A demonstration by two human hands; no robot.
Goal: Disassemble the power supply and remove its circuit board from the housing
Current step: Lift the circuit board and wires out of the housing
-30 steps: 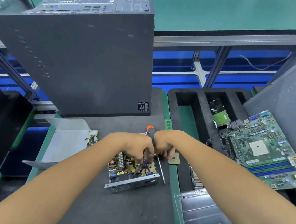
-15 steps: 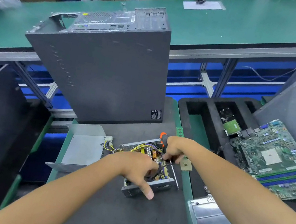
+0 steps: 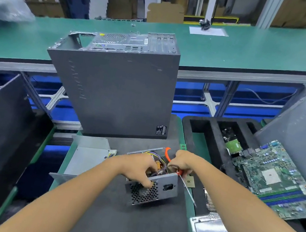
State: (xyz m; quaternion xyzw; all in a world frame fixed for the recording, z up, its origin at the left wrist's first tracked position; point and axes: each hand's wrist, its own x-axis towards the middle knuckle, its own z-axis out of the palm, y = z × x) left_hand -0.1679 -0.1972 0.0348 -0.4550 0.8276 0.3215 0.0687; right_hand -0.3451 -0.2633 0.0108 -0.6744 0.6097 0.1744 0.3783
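The power supply housing (image 3: 153, 191) sits tilted on the dark mat (image 3: 130, 228) of your worktop, its honeycomb grille and socket facing you. Your left hand (image 3: 139, 169) curls over its top edge, hiding most of the circuit board (image 3: 158, 165); only yellow wires and an orange part show. Your right hand (image 3: 182, 160) grips a screwdriver (image 3: 186, 188) with an orange handle just beside it. Behind stands a grey computer case (image 3: 120, 90); its embossed lettering is hard to read. A motherboard (image 3: 276, 179) lies to the right.
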